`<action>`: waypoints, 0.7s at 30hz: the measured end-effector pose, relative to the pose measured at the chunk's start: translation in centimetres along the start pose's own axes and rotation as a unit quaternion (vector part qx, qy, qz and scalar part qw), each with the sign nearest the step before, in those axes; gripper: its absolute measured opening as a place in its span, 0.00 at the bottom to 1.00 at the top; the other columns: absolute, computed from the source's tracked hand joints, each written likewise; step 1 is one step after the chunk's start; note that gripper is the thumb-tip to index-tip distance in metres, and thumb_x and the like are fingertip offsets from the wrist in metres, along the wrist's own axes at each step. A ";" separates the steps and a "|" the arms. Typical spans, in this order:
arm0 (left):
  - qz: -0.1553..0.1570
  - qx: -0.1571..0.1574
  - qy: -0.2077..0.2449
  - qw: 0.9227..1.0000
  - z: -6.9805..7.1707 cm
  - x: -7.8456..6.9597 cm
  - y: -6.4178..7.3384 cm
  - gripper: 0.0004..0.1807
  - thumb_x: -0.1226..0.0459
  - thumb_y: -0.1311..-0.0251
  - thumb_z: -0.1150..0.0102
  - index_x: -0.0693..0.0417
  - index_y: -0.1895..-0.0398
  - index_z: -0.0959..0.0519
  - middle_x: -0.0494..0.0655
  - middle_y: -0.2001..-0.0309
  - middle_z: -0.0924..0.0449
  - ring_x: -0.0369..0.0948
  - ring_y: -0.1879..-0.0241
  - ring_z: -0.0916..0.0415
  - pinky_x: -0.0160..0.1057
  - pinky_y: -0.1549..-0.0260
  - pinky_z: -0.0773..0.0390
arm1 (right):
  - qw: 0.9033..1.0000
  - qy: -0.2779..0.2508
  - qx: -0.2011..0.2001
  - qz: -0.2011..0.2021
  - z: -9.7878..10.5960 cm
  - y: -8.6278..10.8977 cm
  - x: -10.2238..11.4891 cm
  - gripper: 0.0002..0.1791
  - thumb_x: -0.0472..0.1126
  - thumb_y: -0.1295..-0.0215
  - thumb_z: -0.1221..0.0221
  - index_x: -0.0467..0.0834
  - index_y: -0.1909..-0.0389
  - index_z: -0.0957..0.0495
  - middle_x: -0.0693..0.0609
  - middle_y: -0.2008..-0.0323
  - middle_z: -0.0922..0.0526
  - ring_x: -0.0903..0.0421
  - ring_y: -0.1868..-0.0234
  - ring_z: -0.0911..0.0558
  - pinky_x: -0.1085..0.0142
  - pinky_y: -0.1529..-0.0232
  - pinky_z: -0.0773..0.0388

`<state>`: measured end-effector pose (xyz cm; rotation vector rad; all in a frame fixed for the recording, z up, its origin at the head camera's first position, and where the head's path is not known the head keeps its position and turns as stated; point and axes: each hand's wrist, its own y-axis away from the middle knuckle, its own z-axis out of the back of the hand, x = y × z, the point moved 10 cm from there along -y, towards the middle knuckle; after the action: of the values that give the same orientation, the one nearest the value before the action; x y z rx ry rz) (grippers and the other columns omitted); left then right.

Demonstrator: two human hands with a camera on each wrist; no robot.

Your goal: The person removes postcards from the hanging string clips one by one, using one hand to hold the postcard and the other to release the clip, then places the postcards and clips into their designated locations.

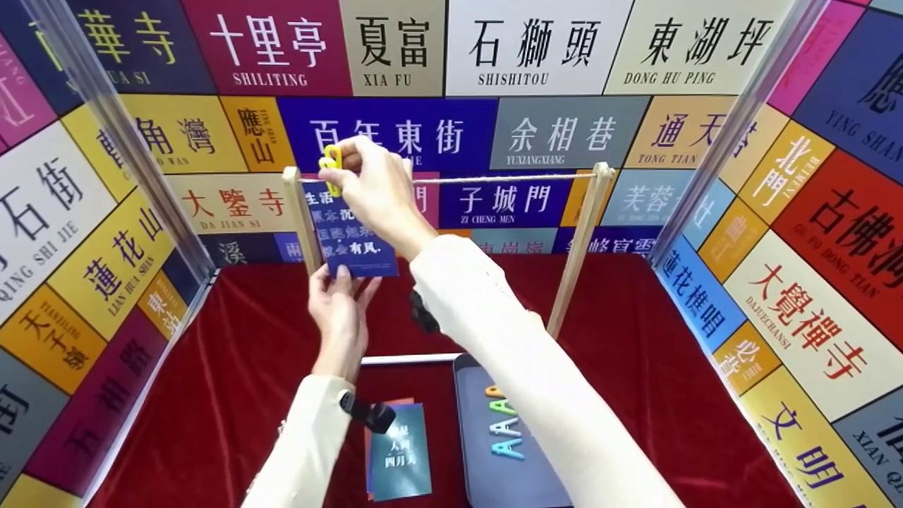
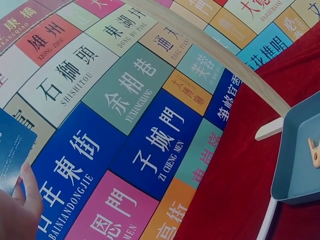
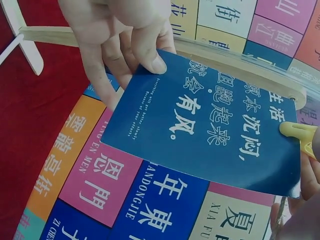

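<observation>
A blue card with white writing (image 1: 360,257) hangs upright by the left post of a wooden frame, at its string (image 1: 508,179). My left hand (image 1: 340,321) holds the card's lower edge, thumb on the printed face and the other fingers behind, as the right wrist view shows. With thumb and fingers, my right hand (image 1: 381,190) pinches a yellow clothespin (image 1: 331,169) at the card's top. In the right wrist view the clothespin's tip (image 3: 295,131) lies over the card's face (image 3: 215,125). Whether it also grips the string is hidden.
On the red cloth (image 1: 233,395) lie a few overlapping cards, a dark green one (image 1: 401,451) on top. A grey tray (image 1: 487,480) beside them holds several coloured clothespins (image 1: 505,427), partly behind my right sleeve. The frame's right post (image 1: 580,247) stands farther right; printed panels surround the table.
</observation>
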<state>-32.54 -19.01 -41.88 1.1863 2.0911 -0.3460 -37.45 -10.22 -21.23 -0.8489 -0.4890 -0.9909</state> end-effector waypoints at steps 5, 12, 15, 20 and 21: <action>-0.004 0.000 -0.002 1.000 0.1 0.0 0.1 0.06 0.69 0.25 0.57 0.56 0.51 0.30 0.46 0.62 0.18 0.40 0.65 0.16 0.42 0.61 0.10 | 0.999 0.018 -0.016 0.026 0.5 0.1 0.5 0.14 0.47 0.34 0.36 0.50 0.49 0.19 0.59 0.57 0.11 0.63 0.52 0.17 0.66 0.36 0.37; -0.005 0.003 -0.007 1.000 -0.1 0.0 0.2 0.07 0.68 0.25 0.57 0.57 0.51 0.30 0.46 0.64 0.16 0.40 0.65 0.15 0.44 0.59 0.10 | 0.995 -0.003 -0.064 0.070 1.6 0.3 1.1 0.08 0.41 0.37 0.32 0.47 0.59 0.16 0.55 0.63 0.10 0.58 0.55 0.18 0.68 0.42 0.32; -0.005 -0.002 -0.006 1.000 0.1 0.1 0.2 0.07 0.68 0.25 0.56 0.56 0.51 0.30 0.46 0.65 0.16 0.40 0.66 0.15 0.45 0.59 0.10 | 0.993 -0.026 -0.080 0.085 2.1 0.5 1.1 0.06 0.39 0.39 0.31 0.46 0.62 0.16 0.54 0.65 0.11 0.57 0.57 0.18 0.70 0.45 0.29; -0.007 -0.007 -0.002 1.000 0.3 0.1 0.2 0.06 0.69 0.26 0.56 0.57 0.51 0.30 0.46 0.66 0.17 0.40 0.66 0.16 0.43 0.61 0.10 | 0.990 -0.047 -0.091 0.096 2.5 0.5 1.1 0.05 0.37 0.40 0.31 0.45 0.64 0.16 0.54 0.67 0.11 0.58 0.60 0.18 0.72 0.47 0.28; -0.007 -0.008 -0.002 1.000 0.3 0.1 0.2 0.06 0.69 0.26 0.56 0.57 0.51 0.29 0.46 0.65 0.17 0.40 0.66 0.16 0.43 0.61 0.10 | 0.990 -0.051 -0.092 0.097 2.6 0.5 1.1 0.05 0.36 0.40 0.31 0.45 0.63 0.16 0.53 0.67 0.11 0.58 0.60 0.17 0.72 0.47 0.27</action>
<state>-32.26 -19.06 -42.15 1.1620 2.0958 -0.3364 -36.45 -8.59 -19.14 -1.0947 -0.3972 -0.8248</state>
